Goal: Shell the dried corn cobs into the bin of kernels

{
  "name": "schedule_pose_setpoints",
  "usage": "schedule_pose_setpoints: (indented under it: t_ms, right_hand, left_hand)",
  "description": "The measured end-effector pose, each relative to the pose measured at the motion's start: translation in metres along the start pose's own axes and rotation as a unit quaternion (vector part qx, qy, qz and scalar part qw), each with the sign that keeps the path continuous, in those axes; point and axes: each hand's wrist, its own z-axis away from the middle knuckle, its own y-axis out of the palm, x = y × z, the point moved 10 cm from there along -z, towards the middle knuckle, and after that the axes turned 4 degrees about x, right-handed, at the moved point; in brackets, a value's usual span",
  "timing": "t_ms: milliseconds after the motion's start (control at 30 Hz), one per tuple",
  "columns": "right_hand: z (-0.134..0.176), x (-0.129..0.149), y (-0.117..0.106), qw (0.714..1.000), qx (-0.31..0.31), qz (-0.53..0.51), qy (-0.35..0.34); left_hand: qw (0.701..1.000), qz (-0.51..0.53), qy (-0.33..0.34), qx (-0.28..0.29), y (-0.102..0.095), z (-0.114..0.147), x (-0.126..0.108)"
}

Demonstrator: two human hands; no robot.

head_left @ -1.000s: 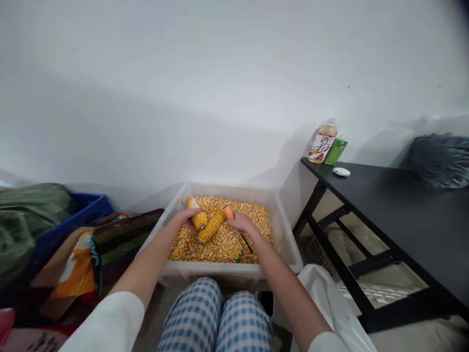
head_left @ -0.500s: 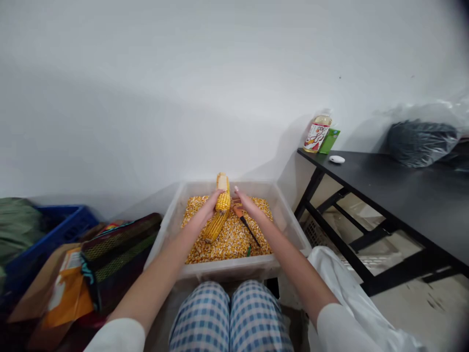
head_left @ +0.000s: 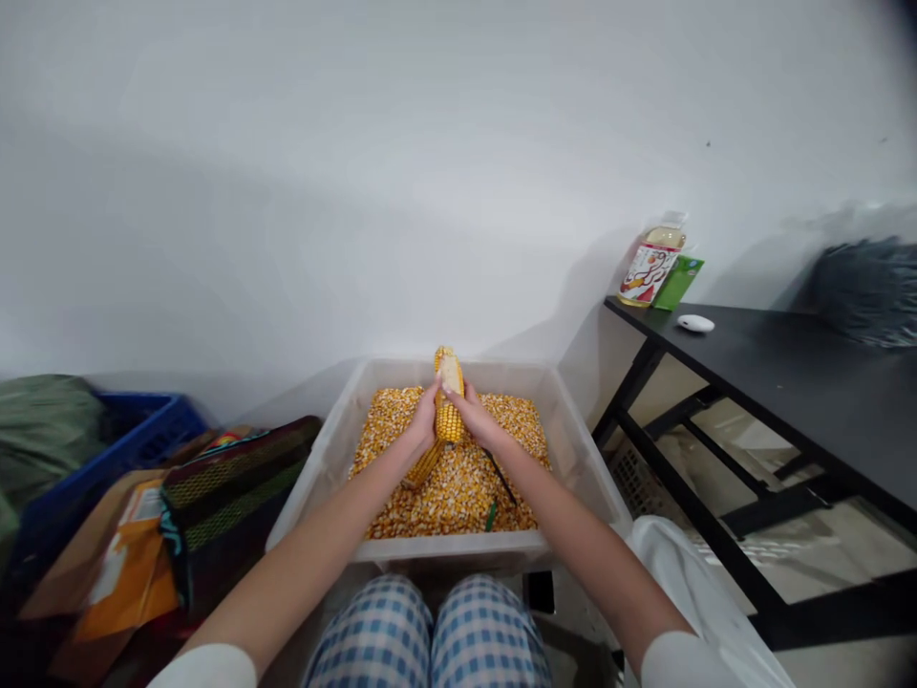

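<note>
Between both hands an ear of corn (head_left: pixel 449 418) is held upright over a bin, with a pale bare strip down its upper part. My left hand (head_left: pixel 425 418) is closed round its left side. My right hand (head_left: pixel 476 417) grips it from the right, the thumb lying on the bare strip. Beneath, a second ear of corn (head_left: pixel 424 466) rests on loose corn kernels (head_left: pixel 451 497) and is partly covered by my left hand. The dark shaft of a screwdriver-like tool (head_left: pixel 501 476) shows below my right hand, which hides its handle.
The kernels lie in a translucent plastic bin (head_left: pixel 458 547) in front of my knees. To the right stands a black table (head_left: pixel 759 354) bearing a bottle (head_left: pixel 650 268), a green carton (head_left: pixel 677 284) and a white oval object (head_left: pixel 694 324). A blue crate (head_left: pixel 107 449) and bags are on the left.
My right hand has moved left onto the ear of corn and now grips it. The ear has turned its bare strip towards me. The view has shifted a little left.
</note>
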Motion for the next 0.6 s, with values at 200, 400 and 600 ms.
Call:
schedule_pose_setpoints:
  t_ms: [200, 400, 600]
  right_hand:
    - [0.001, -0.004, -0.005, 0.998, -0.034, 0.049, -0.009]
    - [0.004, -0.003, 0.005, 0.997, 0.018, 0.063, -0.031]
    - [0.005, 0.003, -0.003, 0.993, 0.01, 0.119, -0.028]
  left_hand:
    - [1.0, 0.023, -0.021, 0.002, 0.003, 0.006, -0.001]
    - [0.999, 0.037, 0.019, -0.003, 0.002, 0.009, -0.012]
    - [0.996, -0.014, 0.086, -0.029, -0.005, 0.005, -0.02]
